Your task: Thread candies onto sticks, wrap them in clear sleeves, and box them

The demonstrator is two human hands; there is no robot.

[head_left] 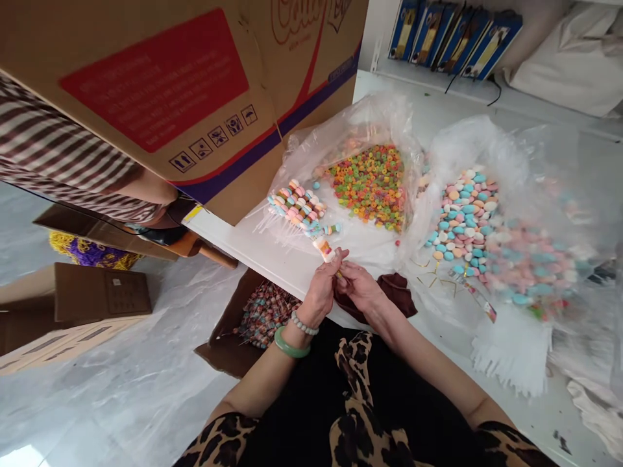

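Near the table's front edge my left hand (323,283) and my right hand (358,283) meet, fingers pinched together. Between them is the lower end of a bagged candy skewer (323,248), a clear wrapper with a printed orange and white part and pastel candies toward its top. My fingers hide what exactly is pinched at the bottom. Just beyond lie several candy skewers (296,202) in rows, their white sticks pointing left. Under my right wrist rests a dark brown cloth (398,293).
Open plastic bags hold colourful candy rings (372,185) and pastel candies (464,217). Gold twist ties (431,275), a printed wrapper (479,299) and white sticks (513,357) lie right. A tall carton (204,84) stands left; below, a box (226,324) holds candy skewers. Another person's striped sleeve (63,143) shows left.
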